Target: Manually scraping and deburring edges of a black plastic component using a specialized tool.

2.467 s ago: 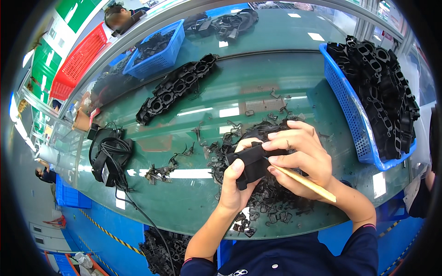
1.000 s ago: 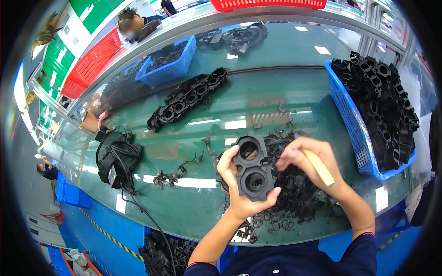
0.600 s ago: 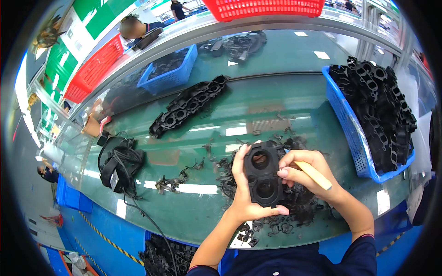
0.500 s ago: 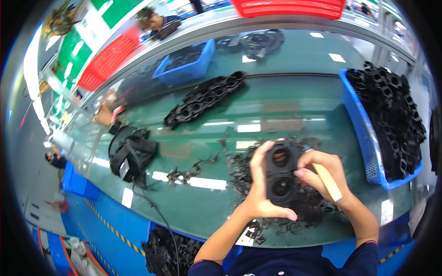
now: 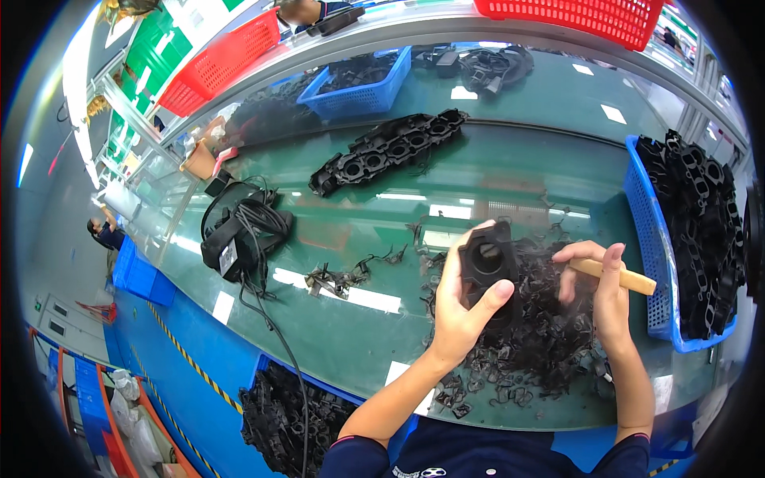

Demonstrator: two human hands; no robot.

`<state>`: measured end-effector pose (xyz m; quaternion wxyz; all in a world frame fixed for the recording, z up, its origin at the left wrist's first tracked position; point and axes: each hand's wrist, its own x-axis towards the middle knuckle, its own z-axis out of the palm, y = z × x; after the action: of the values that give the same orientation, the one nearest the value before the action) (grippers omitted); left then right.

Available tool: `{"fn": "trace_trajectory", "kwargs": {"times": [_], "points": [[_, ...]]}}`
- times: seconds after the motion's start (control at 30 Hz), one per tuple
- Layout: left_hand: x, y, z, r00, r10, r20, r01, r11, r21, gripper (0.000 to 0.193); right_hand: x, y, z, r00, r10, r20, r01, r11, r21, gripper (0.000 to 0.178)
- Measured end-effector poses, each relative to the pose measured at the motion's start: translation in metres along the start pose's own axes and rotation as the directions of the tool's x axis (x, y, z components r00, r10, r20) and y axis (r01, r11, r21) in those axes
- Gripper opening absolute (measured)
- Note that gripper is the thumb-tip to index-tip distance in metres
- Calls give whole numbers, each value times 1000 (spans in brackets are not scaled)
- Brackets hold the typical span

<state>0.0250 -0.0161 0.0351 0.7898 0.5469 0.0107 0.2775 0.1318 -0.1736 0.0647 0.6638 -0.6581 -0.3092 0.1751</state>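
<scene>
My left hand [image 5: 460,325] is closed round a black molded part with round openings [image 5: 510,253], its thumb lying across the face. The part stands tilted above a heap of black plastic scraps [image 5: 550,350]. To the right, apart from the part, my right hand [image 5: 612,311] grips a tool by its pale yellow handle [image 5: 629,278]. The handle points off to the right; the working end is blurred by the fingers and cannot be made out. Farther back on the green table lies a long black part with a row of round holes [image 5: 390,151].
A blue basket [image 5: 647,239] full of black parts stands at the right, another blue basket [image 5: 358,102] at the back. On the left sits a black device with coiled cable [image 5: 239,239]; its cord drops past the table edge. Red baskets [image 5: 223,64] rest on the upper shelf.
My right hand has drawn away from the black part to the right, its tool handle swinging more level. My left hand has turned and tilted the part. The whole view has shifted.
</scene>
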Motion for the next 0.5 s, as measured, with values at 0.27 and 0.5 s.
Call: {"fn": "trace_trajectory", "kwargs": {"times": [0.27,0.5], "points": [[-3,0,-2,993,36,115,-44,997,67,60,-10,-13,23,1000,-13,15,13,999,36,10],[-3,-8,-4,997,27,69,-34,994,106,64,-16,-18,17,988,-130,87,122,988,98,10]]}}
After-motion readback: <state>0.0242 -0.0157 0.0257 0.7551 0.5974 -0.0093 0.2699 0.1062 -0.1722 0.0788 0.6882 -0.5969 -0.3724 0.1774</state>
